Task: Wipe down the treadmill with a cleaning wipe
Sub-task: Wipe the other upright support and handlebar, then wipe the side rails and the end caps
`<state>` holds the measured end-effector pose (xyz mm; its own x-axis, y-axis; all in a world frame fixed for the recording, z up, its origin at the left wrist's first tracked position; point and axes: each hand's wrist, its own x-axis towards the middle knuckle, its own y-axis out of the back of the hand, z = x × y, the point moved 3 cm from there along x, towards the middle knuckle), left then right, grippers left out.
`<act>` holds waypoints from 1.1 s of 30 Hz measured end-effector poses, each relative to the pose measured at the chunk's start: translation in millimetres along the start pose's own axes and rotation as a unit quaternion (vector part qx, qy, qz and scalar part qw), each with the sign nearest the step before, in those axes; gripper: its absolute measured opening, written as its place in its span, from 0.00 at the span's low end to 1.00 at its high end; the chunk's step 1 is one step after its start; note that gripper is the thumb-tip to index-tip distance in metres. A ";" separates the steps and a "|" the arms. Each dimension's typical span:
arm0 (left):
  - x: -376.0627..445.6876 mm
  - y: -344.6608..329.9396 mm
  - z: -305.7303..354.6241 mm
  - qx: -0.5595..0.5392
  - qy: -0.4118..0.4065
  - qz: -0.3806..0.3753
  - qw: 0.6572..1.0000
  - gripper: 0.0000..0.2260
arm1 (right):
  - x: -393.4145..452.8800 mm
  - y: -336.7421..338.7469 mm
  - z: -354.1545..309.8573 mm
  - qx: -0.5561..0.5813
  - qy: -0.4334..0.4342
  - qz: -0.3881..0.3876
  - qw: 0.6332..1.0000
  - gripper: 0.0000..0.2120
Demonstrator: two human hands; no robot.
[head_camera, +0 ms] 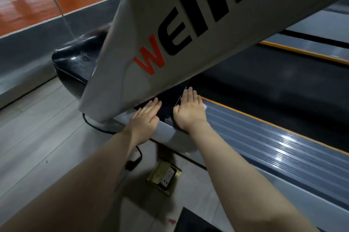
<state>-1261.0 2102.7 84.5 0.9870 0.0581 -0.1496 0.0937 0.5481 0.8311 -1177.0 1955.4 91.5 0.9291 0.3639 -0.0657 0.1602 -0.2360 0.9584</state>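
both hands lie flat near the foot of the treadmill's grey upright (170, 29), just beside each other. the right hand (189, 108) is spread with straight fingers on the near end of the ribbed side rail (273, 137), and a white corner of the wipe (204, 106) peeps out at its right edge, so the wipe sits pressed under that palm. the left hand (146, 116) rests open on the grey base cover (166, 127), holding nothing that i can see. the dark belt (264, 80) runs off to the far right. a wipe like that looks thin, limp and damp; i'd say it bunches easily, so a flat palm with spread fingers suits it better than a pinch. the rail is stiff and grooved, likely to drag on the wipe. a cable (134, 161) and a floor socket (165, 177) lie near, below the arms
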 end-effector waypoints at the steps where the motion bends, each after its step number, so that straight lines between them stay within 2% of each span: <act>1: -1.3 -0.8 0.2 -0.018 -0.001 0.001 1.000 0.24 | -5.5 2.7 7.9 -0.004 0.021 -0.004 1.000 0.32; 3: -3.7 -3.9 0.7 -0.047 -0.001 0.016 0.999 0.23 | -30.7 7.7 46.1 -0.012 0.012 0.024 1.000 0.32; 5: -5.9 -3.8 2.7 -0.064 -0.004 0.016 0.998 0.26 | -62.9 17.5 97.1 -0.013 -0.082 0.059 0.995 0.33; 7: -6.9 -3.6 1.5 -0.057 -0.008 0.006 0.998 0.27 | -88.3 25.2 131.0 -0.005 -0.209 0.070 0.975 0.34; 9: -7.2 -5.0 -1.5 -0.060 -0.015 0.010 0.998 0.24 | -89.7 19.5 117.9 -0.017 -0.266 0.081 0.960 0.34; 10: -6.8 -5.2 -2.0 -0.067 -0.017 0.015 0.998 0.23 | -81.2 15.2 92.4 -0.010 -0.245 0.086 0.966 0.33; 12: -5.0 -5.5 -2.6 -0.081 -0.015 0.025 0.996 0.24 | -57.5 3.6 25.5 0.022 -0.133 0.087 0.987 0.29; 14: -3.1 -5.3 -2.9 -0.068 -0.014 0.030 0.997 0.28 | -47.2 -17.2 -27.0 -0.009 0.001 0.034 0.999 0.31; 16: 0.1 -5.4 -2.9 -0.066 -0.006 0.027 0.997 0.27 | -52.2 -14.5 -21.6 -0.067 0.073 0.001 0.995 0.33; 18: 0.5 -5.3 -3.6 -0.067 0.003 0.031 0.997 0.25 | -77.1 -4.4 24.7 -0.082 0.082 0.010 0.993 0.34; 20: -0.5 -7.1 -3.5 -0.051 0.001 0.034 0.998 0.24 | -110.9 6.3 79.9 -0.068 0.024 0.028 0.997 0.38; 24: -2.8 -13.6 5.6 -0.010 0.027 0.054 0.998 0.25 | -189.6 28.1 197.1 -0.070 -0.193 0.089 0.975 0.45; 26: -5.6 -17.7 12.2 0.013 0.037 0.073 0.997 0.29 | -214.0 38.8 223.8 -0.055 -0.291 0.074 0.952 0.47; 27: -6.3 -20.3 14.4 0.025 0.039 0.085 0.995 0.31 | -211.4 40.2 219.9 -0.050 -0.312 0.071 0.946 0.49; 29: -5.0 -25.2 17.9 0.051 0.045 0.110 0.992 0.32 | -186.2 32.6 180.5 -0.039 -0.256 0.078 0.963 0.49; 31: -2.9 -28.0 22.1 0.080 0.070 0.111 0.988 0.33 | -146.4 14.4 113.1 -0.031 -0.104 0.065 0.992 0.45; 33: -5.2 -31.2 32.9 0.110 0.075 0.104 0.986 0.36 | -121.1 -3.6 44.9 -0.053 0.032 0.006 0.998 0.41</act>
<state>-1264.7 2057.9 77.0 0.9592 0.2814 -0.0280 -0.0655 0.3175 0.9460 -1275.1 1871.7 83.6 0.9072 0.4188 -0.0404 0.1105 -0.1445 0.9833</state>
